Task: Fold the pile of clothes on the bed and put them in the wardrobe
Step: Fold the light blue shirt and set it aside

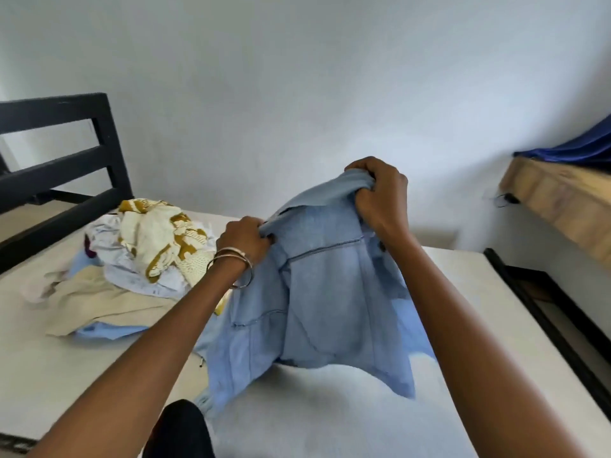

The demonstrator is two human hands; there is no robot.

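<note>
Bed [330, 408] nearest, pale mattress. Denim jacket [317, 302] held up over it, hem trailing onto mattress. Left hand [246, 241], bangles [231, 259] at wrist, fingers curled round jacket's left shoulder. Right hand [380, 196] higher, fingers bunched on right shoulder. Pile [132, 262] of unfolded clothes left of jacket, on bed, cream-and-mustard piece on top. Black bedframe [66, 153] behind pile. Wooden shelf [558, 200] far right, blue cloth [582, 147] on it.

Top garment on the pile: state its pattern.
Cream with mustard-yellow print, seen in the head view.
</note>
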